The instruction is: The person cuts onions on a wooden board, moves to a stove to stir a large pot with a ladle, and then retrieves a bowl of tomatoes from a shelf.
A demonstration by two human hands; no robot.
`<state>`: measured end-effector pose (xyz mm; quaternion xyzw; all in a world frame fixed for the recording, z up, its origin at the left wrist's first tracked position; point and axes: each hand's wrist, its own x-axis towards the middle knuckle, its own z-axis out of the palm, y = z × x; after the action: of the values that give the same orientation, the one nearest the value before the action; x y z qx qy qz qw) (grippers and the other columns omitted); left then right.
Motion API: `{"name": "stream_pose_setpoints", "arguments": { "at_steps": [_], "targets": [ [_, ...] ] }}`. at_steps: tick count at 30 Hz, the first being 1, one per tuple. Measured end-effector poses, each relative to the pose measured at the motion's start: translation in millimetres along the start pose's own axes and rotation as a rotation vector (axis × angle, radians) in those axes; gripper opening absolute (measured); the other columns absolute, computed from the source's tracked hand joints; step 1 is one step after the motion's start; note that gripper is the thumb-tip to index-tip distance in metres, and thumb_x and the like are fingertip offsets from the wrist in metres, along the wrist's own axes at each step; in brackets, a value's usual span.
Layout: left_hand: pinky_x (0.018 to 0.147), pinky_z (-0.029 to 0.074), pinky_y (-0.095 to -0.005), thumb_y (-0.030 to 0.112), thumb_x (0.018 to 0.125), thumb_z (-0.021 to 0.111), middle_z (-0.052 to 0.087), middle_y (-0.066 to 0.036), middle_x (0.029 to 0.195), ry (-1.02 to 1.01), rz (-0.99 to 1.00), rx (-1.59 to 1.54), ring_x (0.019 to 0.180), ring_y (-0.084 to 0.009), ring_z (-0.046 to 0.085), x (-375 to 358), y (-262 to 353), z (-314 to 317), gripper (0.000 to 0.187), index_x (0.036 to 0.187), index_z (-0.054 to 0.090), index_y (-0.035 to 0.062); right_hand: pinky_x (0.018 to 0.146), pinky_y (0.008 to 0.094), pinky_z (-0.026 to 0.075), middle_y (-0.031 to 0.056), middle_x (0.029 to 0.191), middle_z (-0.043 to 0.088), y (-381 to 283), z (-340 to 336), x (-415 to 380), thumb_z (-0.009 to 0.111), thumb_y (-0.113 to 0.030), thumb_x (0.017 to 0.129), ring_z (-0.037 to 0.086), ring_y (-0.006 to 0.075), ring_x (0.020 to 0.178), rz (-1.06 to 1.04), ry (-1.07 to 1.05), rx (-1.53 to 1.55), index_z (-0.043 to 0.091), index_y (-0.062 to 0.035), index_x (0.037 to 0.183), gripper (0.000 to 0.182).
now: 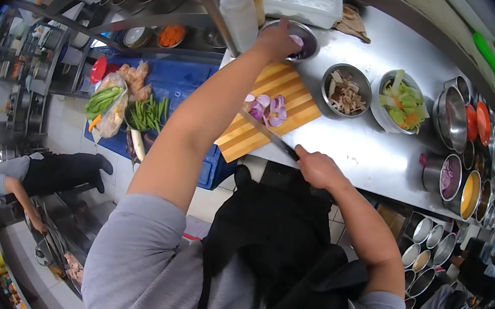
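"while the right hand grips the knife over the near edge of the striped board, where's the left hand?"

"at the metal bowl, just past the board. i can't tell if it's holding anything."

"and the cut onion?"

"on the board, near the knife."

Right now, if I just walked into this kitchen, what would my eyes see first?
Probably the purple onion pieces on the striped board, with the right hand holding a knife beside them. Just beyond the board, the left hand is at a metal bowl. Off to the left, green beans stand out against a bright blue surface.
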<state>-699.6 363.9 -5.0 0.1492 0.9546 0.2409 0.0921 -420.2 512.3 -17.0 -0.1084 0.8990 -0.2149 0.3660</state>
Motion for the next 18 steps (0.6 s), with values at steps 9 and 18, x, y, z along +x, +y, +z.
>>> {"name": "stream_pose_setpoints", "arguments": {
  "at_steps": [9,18],
  "targets": [
    [0.082,0.056,-0.0308,0.004,0.080,0.073,0.063,-0.012,0.110,0.265,-0.019,-0.984,0.092,-0.0212,0.065,-217.3,-99.5,20.2,0.045,0.121,0.056,0.0028,0.079,0.0584,0.047,0.0284,0.089,0.067,1.2,-2.0,3.5,0.048,-0.021,0.100,0.063,0.0495,0.089,0.115,0.113,0.058,0.042,-0.0064,0.118,0.024],
    [0.091,0.047,-0.0420,0.011,0.072,0.084,0.059,-0.014,0.113,0.483,0.303,-0.339,0.105,-0.0351,0.059,-264.9,-117.0,65.6,0.048,0.111,0.058,0.0036,0.071,0.0569,0.049,0.0243,0.079,0.067,-71.7,-11.3,-11.5,0.048,-0.015,0.098,0.065,0.0467,0.079,0.094,0.183,-0.152,0.043,-0.0029,0.112,0.019]
  ]
}}
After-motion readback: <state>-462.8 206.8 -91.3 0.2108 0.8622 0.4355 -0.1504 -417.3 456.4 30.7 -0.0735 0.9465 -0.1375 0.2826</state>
